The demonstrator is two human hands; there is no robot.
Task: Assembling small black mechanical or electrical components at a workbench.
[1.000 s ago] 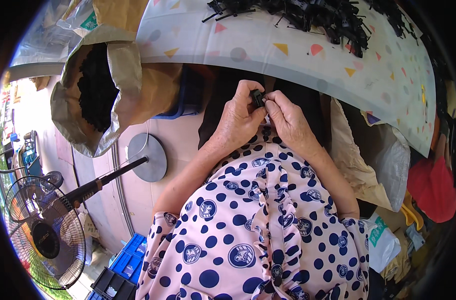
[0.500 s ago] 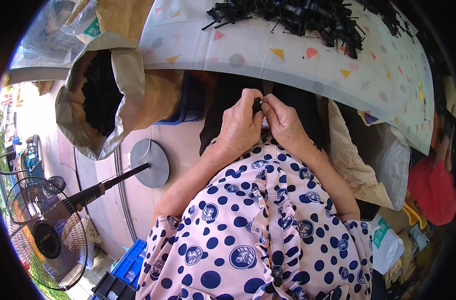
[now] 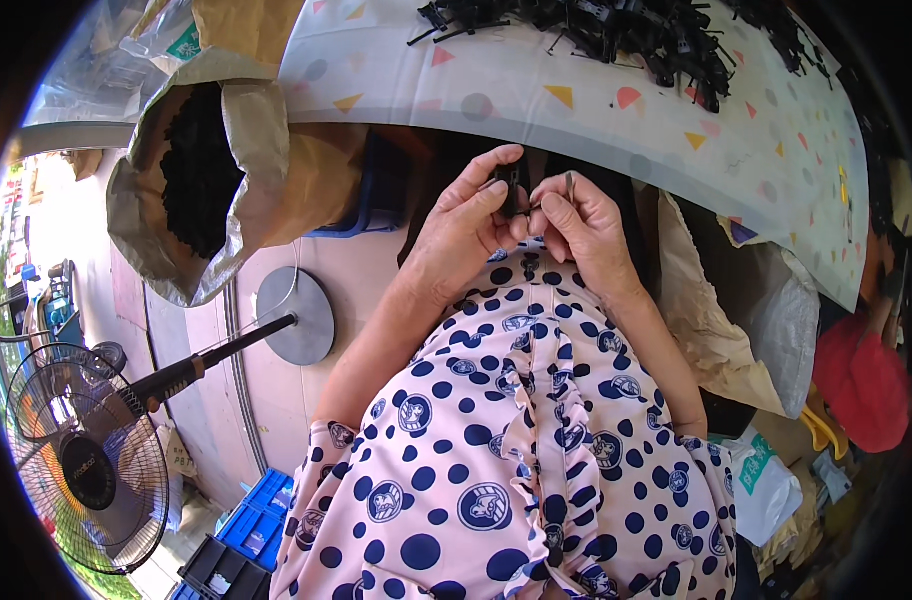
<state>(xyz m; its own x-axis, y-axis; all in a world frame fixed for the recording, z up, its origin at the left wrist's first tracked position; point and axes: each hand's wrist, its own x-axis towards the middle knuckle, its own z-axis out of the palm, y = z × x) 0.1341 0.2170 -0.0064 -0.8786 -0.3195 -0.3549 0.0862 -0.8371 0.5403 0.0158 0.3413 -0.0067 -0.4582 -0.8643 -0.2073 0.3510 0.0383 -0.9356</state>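
Note:
In front of my chest, just below the table edge, both hands meet around a small black plastic part [image 3: 513,190]. My left hand [image 3: 456,225] is closed on this part, its thumb along one side and the forefinger reaching past the top. My right hand [image 3: 588,225] pinches a thin dark strip or pin [image 3: 570,186] that sticks up between its fingers. Its fingertips are close against the lower end of the black part. Whether the thin piece belongs to that part I cannot tell. Dark shadow behind the hands hides the part's outline.
A heap of black plastic parts [image 3: 616,35] lies on the patterned tablecloth [image 3: 406,85]. At left stands an open paper sack [image 3: 261,120] of black pieces, beside a blue bin [image 3: 376,190]. A standing fan [image 3: 88,470] is lower left; another open sack [image 3: 706,300] stands right.
My hands have opened out somewhat, showing more of the black part. My left forefinger has straightened upward, and a thin piece now shows in my right hand. The view has shifted slightly.

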